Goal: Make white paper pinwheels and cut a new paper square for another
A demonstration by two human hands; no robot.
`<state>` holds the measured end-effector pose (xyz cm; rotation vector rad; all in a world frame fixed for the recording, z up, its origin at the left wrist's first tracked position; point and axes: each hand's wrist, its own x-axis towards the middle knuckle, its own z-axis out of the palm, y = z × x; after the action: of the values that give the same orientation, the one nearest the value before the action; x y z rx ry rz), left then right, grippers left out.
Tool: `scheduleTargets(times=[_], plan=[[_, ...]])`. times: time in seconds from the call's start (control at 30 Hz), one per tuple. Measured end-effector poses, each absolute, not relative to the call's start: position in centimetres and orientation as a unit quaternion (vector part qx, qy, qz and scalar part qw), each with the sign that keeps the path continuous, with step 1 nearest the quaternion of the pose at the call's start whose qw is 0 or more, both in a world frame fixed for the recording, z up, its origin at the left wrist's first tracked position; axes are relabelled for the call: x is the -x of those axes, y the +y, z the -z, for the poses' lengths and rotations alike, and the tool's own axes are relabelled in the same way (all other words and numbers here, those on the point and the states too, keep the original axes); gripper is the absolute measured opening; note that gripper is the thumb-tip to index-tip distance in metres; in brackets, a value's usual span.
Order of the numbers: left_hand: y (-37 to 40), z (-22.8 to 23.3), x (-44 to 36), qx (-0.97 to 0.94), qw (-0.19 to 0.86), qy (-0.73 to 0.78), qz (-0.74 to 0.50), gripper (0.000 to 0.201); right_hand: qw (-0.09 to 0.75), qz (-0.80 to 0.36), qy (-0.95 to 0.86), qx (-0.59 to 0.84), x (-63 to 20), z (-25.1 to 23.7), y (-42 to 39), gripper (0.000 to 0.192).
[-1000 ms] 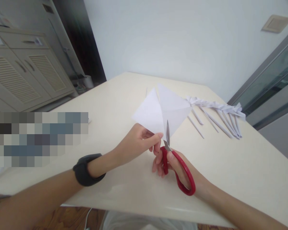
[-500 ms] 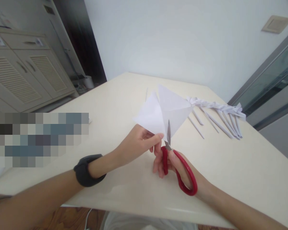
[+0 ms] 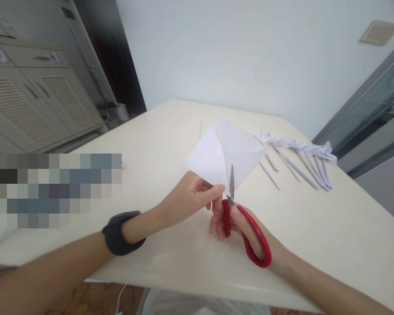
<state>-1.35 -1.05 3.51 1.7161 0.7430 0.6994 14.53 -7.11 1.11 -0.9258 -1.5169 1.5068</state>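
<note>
My left hand (image 3: 187, 199) pinches the lower corner of a folded white paper (image 3: 226, 153) and holds it up over the cream table (image 3: 157, 144). My right hand (image 3: 236, 227) grips red-handled scissors (image 3: 246, 232), fingers through the loops. The steel blades point up into the paper's fold near the bottom corner. A black band sits on my left wrist (image 3: 121, 232).
Several thin rolled white paper sticks and a crumpled paper strip (image 3: 295, 153) lie on the table at the right back. A blurred patch (image 3: 57, 188) covers something at the table's left. Louvred cabinets (image 3: 29, 100) stand at the left, a glass door at the right.
The scissors and the paper have shifted slightly to the right and down. Both hands keep their grips.
</note>
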Motion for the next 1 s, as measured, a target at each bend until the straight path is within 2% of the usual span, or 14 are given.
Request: scheduleTargets(times=[0.3,0.7,1.0], plan=[[-1.1,-3.4,1.3,-0.723,0.536,0.322,-0.295,0.031,0.401,-0.594,-0.596,0.363,-14.2,0.1,-7.1,0.046],[-1.2,-3.6,1.3,-0.727,0.548,0.309,-0.275,0.036,0.392,-0.579,-0.619,0.358,-14.7,-0.4,-7.0,0.039],[-1.1,-3.5,1.4,-0.727,0.546,0.304,-0.285,0.035,0.369,-0.565,-0.624,0.394,-14.8,-1.4,-7.0,0.044]])
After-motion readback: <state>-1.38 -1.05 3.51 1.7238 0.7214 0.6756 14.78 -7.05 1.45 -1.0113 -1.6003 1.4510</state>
